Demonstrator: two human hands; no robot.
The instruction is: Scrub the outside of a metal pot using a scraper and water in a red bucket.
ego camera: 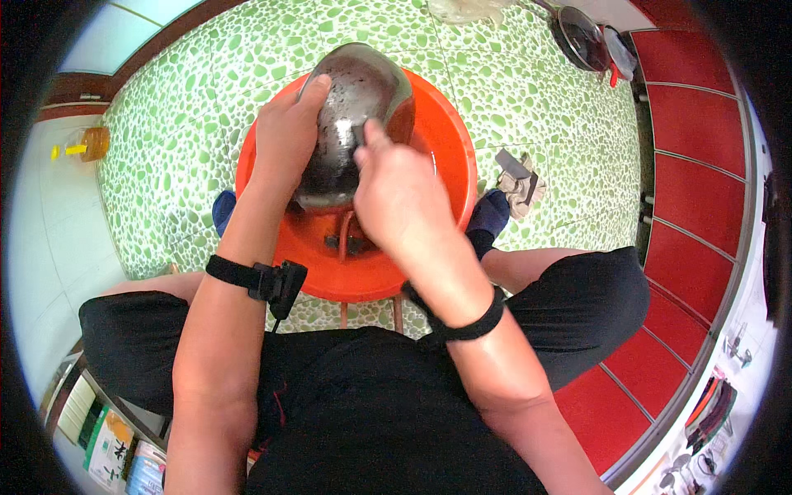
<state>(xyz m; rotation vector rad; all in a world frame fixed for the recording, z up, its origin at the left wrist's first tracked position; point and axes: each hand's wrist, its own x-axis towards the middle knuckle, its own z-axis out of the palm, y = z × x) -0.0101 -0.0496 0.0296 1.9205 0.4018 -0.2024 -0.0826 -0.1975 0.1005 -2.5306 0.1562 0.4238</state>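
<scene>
A dark, rounded metal pot (346, 93) is tilted over an orange plastic basin (455, 185), its shiny, scuffed outer surface facing up. My left hand (288, 136) grips the pot's left side, thumb on top of the metal. On the right of the pot, my right hand (402, 185), slightly blurred, presses a small dark piece (358, 133) against the surface with its fingertips. That piece looks like abrasive paper, though most of it is hidden. Below the pot a brown curved bar (343, 238) shows inside the basin, beside a dark object I cannot make out.
Right of the basin lie a crumpled beige cloth (521, 195) and grey strips (512, 164), near my shoe (492, 211). A round glass-like lid (583, 38) is at the upper right, by red cabinets (696, 142). An oil bottle (94, 144) stands left.
</scene>
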